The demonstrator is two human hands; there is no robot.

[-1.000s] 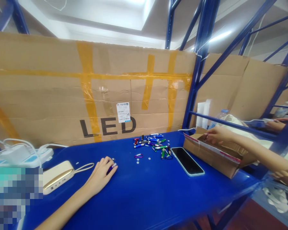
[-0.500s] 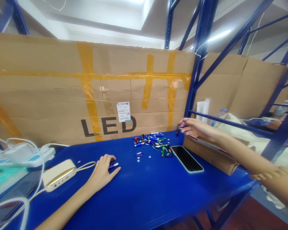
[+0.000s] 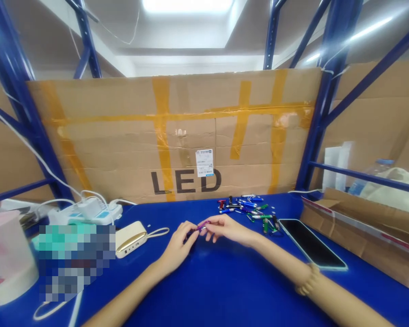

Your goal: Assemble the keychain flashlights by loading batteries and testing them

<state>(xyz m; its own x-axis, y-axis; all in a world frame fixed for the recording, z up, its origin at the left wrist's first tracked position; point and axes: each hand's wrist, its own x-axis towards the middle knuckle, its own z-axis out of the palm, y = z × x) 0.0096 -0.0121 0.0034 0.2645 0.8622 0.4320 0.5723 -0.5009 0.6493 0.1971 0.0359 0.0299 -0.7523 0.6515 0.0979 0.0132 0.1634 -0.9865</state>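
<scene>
My left hand and my right hand meet above the blue table. A purple carabiner is pinched in my right fingers, touching my left fingertips. The fingers of my left hand are closed on a small purple flashlight, mostly hidden now, its metal end showing in the earlier picture. Beyond my right hand lies a loose pile of mini flashlights in blue, green, red and black, some with clips.
A phone lies right of the pile, beside an open cardboard box. At left are a cream power bank with a strap, a white power strip with cables, and a pinkish-white container. A large carton stands behind.
My right hand has come from above the cardboard box to meet my left hand. The view has swung left. The carabiner that lay loose on the table no longer shows there.
</scene>
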